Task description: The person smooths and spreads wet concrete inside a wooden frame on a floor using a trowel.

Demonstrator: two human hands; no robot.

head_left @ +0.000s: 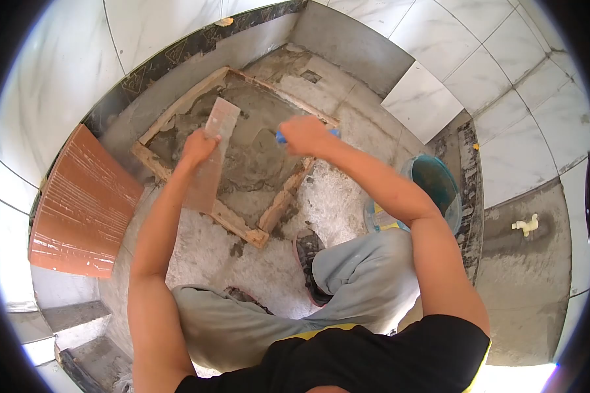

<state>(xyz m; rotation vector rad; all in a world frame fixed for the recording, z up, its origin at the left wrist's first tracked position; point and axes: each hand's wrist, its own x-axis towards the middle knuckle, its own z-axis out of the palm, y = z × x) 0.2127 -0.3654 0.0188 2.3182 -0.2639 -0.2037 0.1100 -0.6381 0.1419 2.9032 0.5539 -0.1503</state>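
My left hand is closed on the edge of a long, flat strip of tile, pinkish and tilted across the left side of a square frame. Wet grey mortar fills much of that low frame, smoother at the back and rougher at the front. Over its right side, my right hand grips the blue handle of a trowel. The trowel's blade is hard to tell apart from the mortar under it.
A large reddish-brown ridged tile leans against the left wall. On the right stands a teal bucket, partly behind my right arm. A pale pipe fitting sticks out of the right wall. White marbled tiles cover the upper walls.
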